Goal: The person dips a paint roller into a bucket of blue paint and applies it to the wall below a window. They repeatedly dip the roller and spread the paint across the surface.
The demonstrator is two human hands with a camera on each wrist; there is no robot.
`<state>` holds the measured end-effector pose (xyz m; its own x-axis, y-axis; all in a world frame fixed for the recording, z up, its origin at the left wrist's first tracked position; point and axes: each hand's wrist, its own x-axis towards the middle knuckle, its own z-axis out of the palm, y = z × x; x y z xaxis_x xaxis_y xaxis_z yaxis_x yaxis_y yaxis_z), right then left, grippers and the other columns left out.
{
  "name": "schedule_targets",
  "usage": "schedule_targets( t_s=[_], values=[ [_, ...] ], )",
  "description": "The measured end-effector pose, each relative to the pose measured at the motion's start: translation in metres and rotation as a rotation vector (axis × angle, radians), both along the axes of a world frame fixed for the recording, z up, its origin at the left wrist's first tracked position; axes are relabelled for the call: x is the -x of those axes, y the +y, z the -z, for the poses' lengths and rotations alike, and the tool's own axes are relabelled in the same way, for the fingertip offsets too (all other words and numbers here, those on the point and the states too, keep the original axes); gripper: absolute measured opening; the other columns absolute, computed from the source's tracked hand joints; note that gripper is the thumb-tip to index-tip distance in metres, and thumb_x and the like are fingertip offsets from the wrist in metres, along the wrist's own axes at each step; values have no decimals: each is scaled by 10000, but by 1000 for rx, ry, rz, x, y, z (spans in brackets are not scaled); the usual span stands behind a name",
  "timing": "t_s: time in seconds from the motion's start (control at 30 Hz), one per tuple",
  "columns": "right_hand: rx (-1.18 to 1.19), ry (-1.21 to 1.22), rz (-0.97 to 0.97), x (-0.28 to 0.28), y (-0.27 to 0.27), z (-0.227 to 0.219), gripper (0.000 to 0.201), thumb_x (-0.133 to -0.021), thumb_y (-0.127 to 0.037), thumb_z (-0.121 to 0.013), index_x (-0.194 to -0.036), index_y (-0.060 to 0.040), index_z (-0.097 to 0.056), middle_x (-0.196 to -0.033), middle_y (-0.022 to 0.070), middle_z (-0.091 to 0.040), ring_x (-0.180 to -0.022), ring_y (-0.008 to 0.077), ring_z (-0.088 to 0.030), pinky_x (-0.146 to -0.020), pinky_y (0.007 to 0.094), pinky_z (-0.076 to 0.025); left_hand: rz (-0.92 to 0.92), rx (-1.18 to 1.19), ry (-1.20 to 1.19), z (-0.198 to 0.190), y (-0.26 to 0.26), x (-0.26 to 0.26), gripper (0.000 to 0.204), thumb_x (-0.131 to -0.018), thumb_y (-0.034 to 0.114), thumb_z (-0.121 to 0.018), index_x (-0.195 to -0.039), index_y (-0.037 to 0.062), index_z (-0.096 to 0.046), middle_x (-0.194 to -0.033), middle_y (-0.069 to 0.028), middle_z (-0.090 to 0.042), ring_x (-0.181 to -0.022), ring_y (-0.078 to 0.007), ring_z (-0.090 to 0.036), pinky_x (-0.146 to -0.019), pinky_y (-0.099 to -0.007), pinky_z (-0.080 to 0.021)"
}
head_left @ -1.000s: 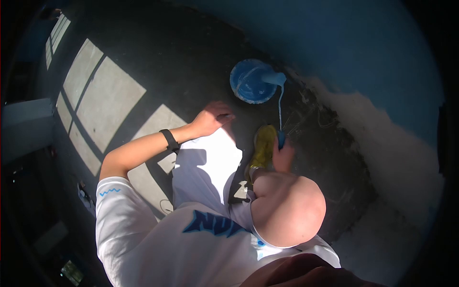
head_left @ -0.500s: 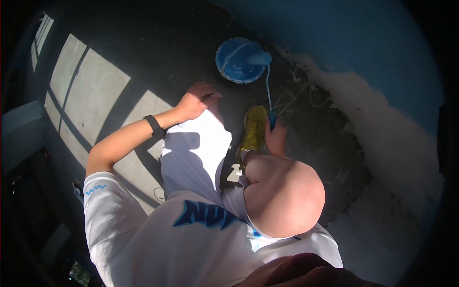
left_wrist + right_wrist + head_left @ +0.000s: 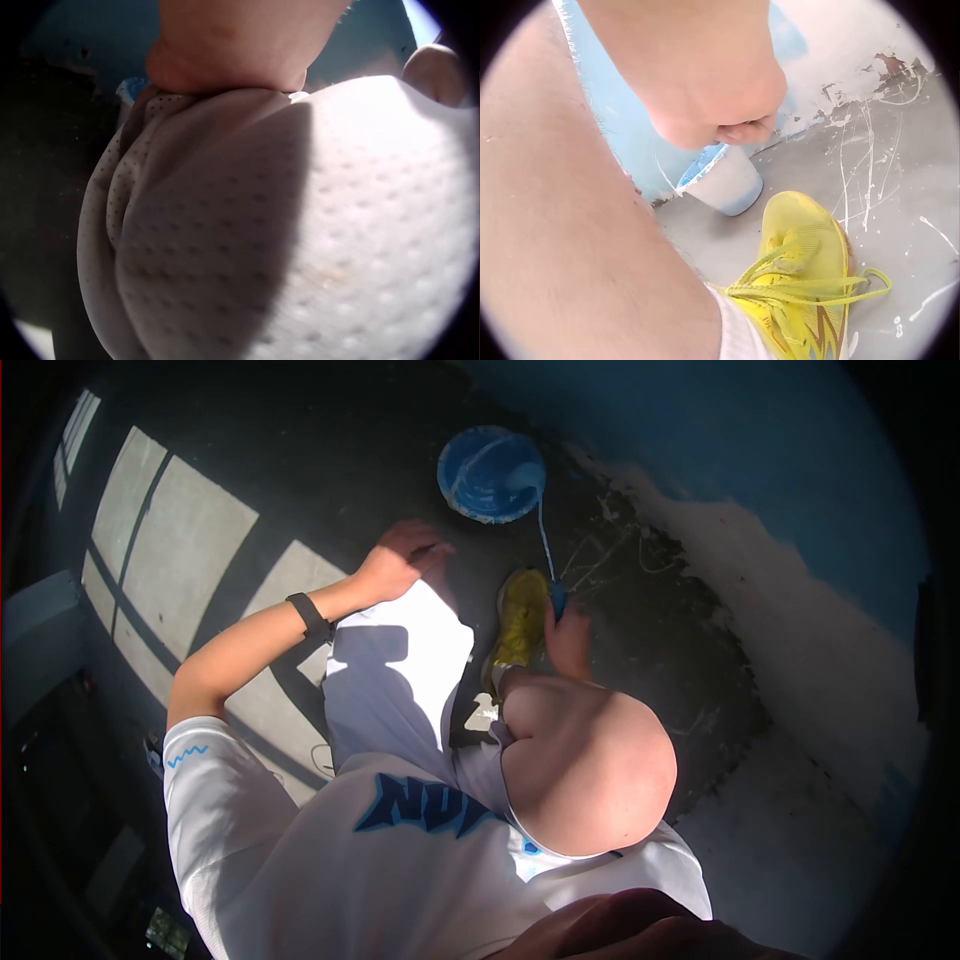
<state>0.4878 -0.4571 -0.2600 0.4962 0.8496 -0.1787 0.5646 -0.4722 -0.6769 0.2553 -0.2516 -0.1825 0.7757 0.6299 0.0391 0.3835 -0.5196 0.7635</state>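
My right hand (image 3: 569, 638) grips the dark blue handle of a paint roller (image 3: 547, 545), low beside my right shin. From the handle a thin paint-coated rod runs up to the roller head (image 3: 524, 477), which lies over the inner right side of a bucket (image 3: 492, 521) smeared with blue paint. In the right wrist view the curled fist (image 3: 720, 105) covers the roller and overlaps the bucket's (image 3: 733, 184) top. My left hand (image 3: 402, 560) rests over my left knee with loosely bent fingers; the left wrist view shows mostly white fabric (image 3: 225, 210) beneath the wrist.
A yellow shoe (image 3: 521, 615) stands between the bucket and my bent right knee (image 3: 590, 770). To the right rises a wall (image 3: 800, 560), blue above and whitish along its peeling lower edge. Paint streaks mark the grey floor (image 3: 900, 202); window-shaped sunlight (image 3: 195, 540) falls at left.
The bucket, shoe and hands have shifted up and left in the head view. The roller head shows shorter now, farther inside the bucket's rim. My left hand stays on the knee.
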Motion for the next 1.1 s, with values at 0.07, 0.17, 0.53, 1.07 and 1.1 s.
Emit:
schedule_targets(
  t_s=[0.07, 0.17, 0.53, 1.07, 1.1],
  values=[
    [39, 13, -34, -1, 0, 3, 302, -902, -274, -560, -875, 26, -568, -708, 273, -590, -697, 456, -588, -570, 502, -456, 3, -10, -17, 3, 0, 1, 123, -840, 68, -560, -868, 9, -664, -844, -147, -631, -808, -323, -579, -729, -376, -468],
    [44, 22, -7, 4, 1, -3, 304, -906, -277, -555, -869, 24, -565, -700, 270, -587, -690, 453, -589, -558, 501, -451, 40, -24, 5, 2, 2, 2, 133, -847, 94, -552, -875, 37, -670, -843, -118, -630, -831, -310, -568, -770, -391, -449],
    [-16, 39, 32, 2, 6, -3, 283, -900, -257, -573, -861, 23, -559, -665, 262, -570, -656, 447, -585, -528, 474, -439, 9, -14, 3, 3, 3, 3, 128, -842, 73, -556, -867, 7, -662, -837, -156, -624, -806, -324, -580, -720, -374, -469],
    [-24, 37, 25, 5, 3, -7, 318, -903, -293, -566, -838, 19, -566, -690, 260, -591, -667, 449, -593, -554, 493, -455, -21, 17, 31, 4, 1, 2, 150, -852, 104, -552, -887, 9, -663, -861, -143, -625, -834, -327, -559, -758, -394, -448],
    [-20, 38, 26, 5, 2, -6, 318, -903, -293, -566, -838, 19, -566, -690, 260, -591, -667, 449, -593, -554, 493, -455, -20, 21, 32, 3, 1, 3, 150, -852, 104, -552, -887, 9, -663, -861, -143, -625, -834, -327, -559, -758, -394, -448]
  ],
)
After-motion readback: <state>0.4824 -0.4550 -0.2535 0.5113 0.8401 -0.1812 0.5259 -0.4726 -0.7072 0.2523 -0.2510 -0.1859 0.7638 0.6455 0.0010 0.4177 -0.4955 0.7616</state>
